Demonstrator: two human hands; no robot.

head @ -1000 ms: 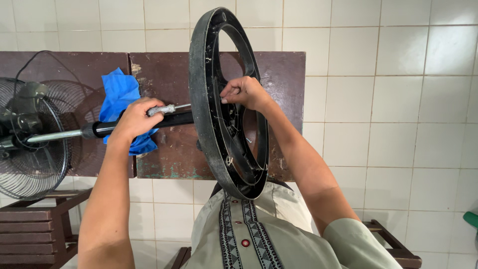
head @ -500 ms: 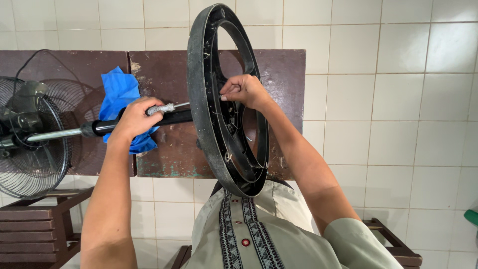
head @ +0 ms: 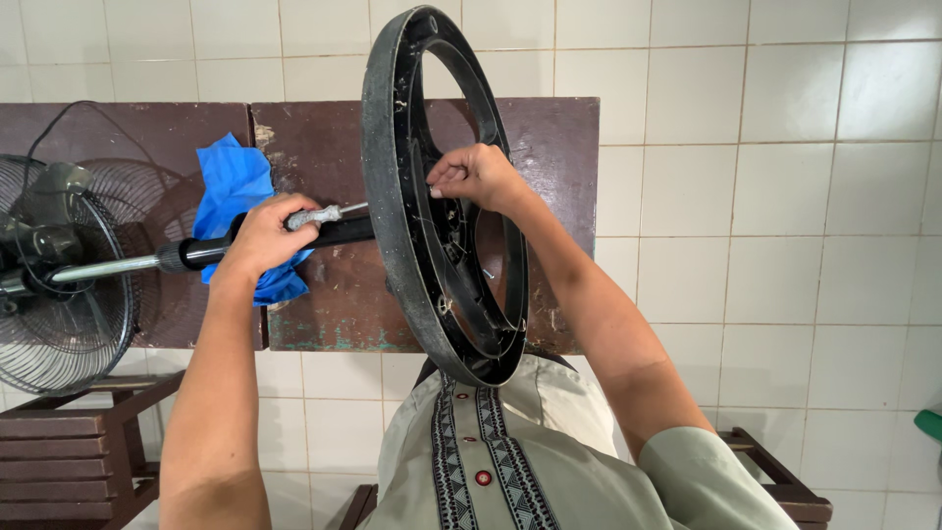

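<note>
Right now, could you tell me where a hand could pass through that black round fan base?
The upper opening of the black round fan base, above the right hand, is free. Lower down, the ribs crowd it; the left hand grips the black pole.

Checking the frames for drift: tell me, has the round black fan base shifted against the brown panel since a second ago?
No. The fan base keeps its place against the brown panel.
</note>
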